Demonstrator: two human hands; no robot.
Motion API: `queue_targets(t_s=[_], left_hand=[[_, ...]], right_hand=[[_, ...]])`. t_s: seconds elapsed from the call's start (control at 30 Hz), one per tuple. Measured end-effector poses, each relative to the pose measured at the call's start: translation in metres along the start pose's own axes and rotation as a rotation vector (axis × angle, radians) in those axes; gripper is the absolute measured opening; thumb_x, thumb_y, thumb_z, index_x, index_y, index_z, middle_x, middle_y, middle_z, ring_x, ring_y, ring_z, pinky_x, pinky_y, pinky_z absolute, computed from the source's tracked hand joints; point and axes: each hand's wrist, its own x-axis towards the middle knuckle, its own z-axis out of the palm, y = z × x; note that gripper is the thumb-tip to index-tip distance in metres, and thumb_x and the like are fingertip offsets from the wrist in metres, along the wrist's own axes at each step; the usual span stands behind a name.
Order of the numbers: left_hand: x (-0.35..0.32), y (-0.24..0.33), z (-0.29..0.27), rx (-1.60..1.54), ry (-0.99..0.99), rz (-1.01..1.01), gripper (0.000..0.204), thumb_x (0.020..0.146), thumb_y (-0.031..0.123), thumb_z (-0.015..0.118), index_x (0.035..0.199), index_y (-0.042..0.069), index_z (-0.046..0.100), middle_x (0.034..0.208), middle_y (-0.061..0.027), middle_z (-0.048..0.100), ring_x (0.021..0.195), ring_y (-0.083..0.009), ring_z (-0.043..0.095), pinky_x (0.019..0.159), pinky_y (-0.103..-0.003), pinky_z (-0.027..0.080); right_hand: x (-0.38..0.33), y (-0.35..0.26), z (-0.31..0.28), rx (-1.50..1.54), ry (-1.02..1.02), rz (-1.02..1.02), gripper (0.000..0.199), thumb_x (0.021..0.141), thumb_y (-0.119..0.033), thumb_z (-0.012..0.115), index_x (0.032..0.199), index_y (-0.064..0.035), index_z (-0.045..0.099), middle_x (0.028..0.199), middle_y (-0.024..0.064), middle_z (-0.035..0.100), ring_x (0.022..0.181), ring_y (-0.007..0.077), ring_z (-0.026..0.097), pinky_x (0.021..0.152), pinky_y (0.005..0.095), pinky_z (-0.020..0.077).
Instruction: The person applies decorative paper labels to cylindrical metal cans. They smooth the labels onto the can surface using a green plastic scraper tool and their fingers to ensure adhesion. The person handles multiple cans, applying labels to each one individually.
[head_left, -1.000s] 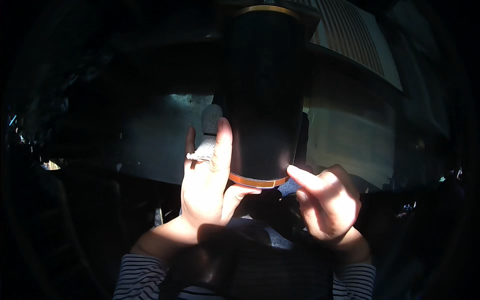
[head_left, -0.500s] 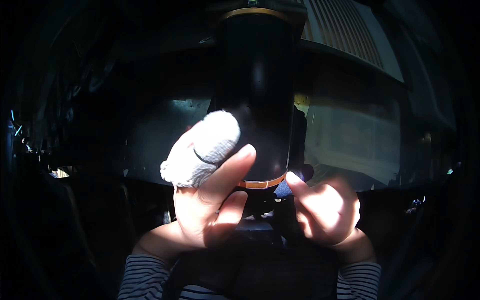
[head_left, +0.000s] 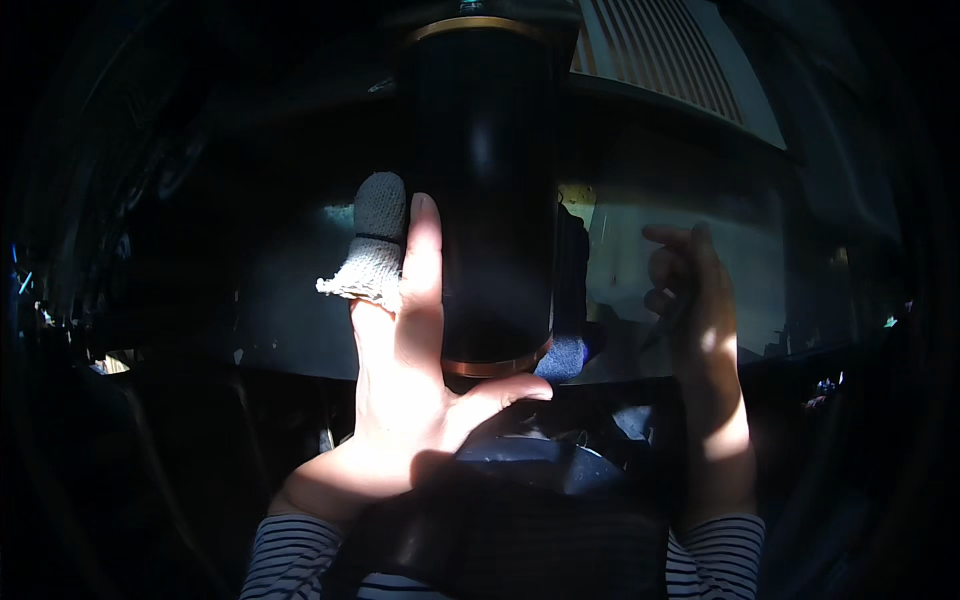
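Observation:
A black cylinder (head_left: 490, 210) with a copper-coloured band (head_left: 490, 368) at each end lies lengthwise in front of me. My left hand (head_left: 400, 380) lies along its left side with fingers stretched out. The thumb points right, just below the near band. A grey-white knitted cover (head_left: 375, 240) with a frayed edge sits over one or more of its fingers. My right hand (head_left: 695, 280) is apart from the cylinder, to its right, in shadow with bent fingers. A thin dark shape runs down from those fingers; whether it is a held thing or a shadow is unclear.
Dark blue cloth (head_left: 563, 357) lies by the cylinder's near right end. A pale, dull flat surface (head_left: 740, 260) spreads under my right hand. At the far right is a slatted light panel (head_left: 665, 60). Much of the surroundings is too dark to make out.
My right hand has left the cylinder's near band and moved right and farther away. My left hand has straightened its fingers along the cylinder. The cylinder sits slightly more to the left in view.

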Motion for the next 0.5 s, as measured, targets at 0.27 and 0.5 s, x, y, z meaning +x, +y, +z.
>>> queue_targets(t_s=[0.27,0.5], left_hand=[[0.001,-0.003,-0.003,0.336,-0.050,0.308,0.085,0.070,0.014,0.074,0.138,-0.003,0.026,0.134,-0.0247,0.038,0.117,-0.0373,0.044,0.100,-0.039,0.035],[-0.026,-0.050,0.002,-0.035,-0.022,0.054,0.083,0.070,0.002,0.070,0.140,0.000,0.024,0.123,-0.0183,0.049,0.102,-0.0270,0.054,0.095,-0.037,0.039]], right_hand=[[-0.061,0.005,0.059,-0.384,-0.223,-0.449,0.024,0.077,-0.008,0.069,0.097,-0.0008,0.058,0.088,0.0094,0.063,0.081,0.0163,0.063,0.071,0.0263,0.0508],[-0.052,0.024,0.037,-0.285,-0.112,-0.090,0.023,0.082,-0.014,0.065,0.098,0.0006,0.057,0.084,0.0090,0.062,0.073,0.0138,0.062,0.066,0.0258,0.0515]])
